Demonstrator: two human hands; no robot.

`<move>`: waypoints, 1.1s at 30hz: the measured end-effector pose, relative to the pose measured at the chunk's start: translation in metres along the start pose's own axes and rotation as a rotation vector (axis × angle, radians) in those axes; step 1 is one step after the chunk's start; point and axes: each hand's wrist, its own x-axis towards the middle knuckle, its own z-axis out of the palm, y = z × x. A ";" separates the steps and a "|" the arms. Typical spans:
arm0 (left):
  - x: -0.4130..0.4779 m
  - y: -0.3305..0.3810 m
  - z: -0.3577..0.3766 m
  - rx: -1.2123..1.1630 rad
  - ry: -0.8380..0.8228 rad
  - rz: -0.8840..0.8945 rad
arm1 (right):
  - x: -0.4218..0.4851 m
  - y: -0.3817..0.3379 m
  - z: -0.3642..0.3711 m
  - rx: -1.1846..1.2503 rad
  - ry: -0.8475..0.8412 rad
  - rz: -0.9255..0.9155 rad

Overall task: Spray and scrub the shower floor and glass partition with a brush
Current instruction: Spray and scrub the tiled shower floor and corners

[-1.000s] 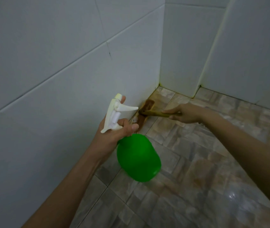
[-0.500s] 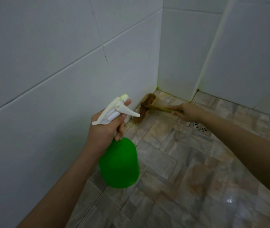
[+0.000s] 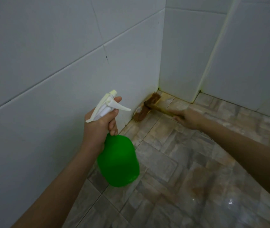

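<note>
My left hand (image 3: 99,127) grips the neck of a green spray bottle (image 3: 118,162) with a white trigger head (image 3: 108,105), held above the floor beside the left wall. My right hand (image 3: 187,117) holds the yellowish handle of a brown scrub brush (image 3: 147,106). The brush head lies along the foot of the left wall, close to the corner. Blur smears its bristles. The stone-pattern shower floor (image 3: 196,170) looks wet and shiny at the lower right.
White tiled walls (image 3: 57,71) close in the left and back sides. A projecting tiled column (image 3: 180,63) stands behind the corner, with yellowed grout at its base.
The brush head has slid along the foot of the wall toward the corner. My left hand has kept hold of the bottle and shifted it slightly, with the nozzle tilting.
</note>
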 end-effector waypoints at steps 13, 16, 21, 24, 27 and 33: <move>0.002 -0.004 -0.006 -0.005 -0.015 -0.041 | -0.018 -0.003 0.015 0.006 -0.093 -0.123; 0.001 -0.007 -0.002 0.017 -0.030 -0.040 | 0.002 0.004 0.001 -0.034 0.030 0.005; 0.000 -0.012 0.008 0.052 -0.044 -0.034 | 0.028 0.007 -0.051 -0.168 -0.107 0.151; -0.002 -0.010 0.009 0.061 -0.051 -0.038 | 0.019 -0.008 -0.102 -0.212 -0.255 0.220; -0.001 -0.013 0.008 0.051 -0.025 -0.064 | 0.033 -0.028 -0.104 -0.368 -0.203 0.249; 0.001 -0.017 0.008 0.130 -0.021 -0.047 | 0.019 -0.024 -0.105 -0.058 -0.279 0.321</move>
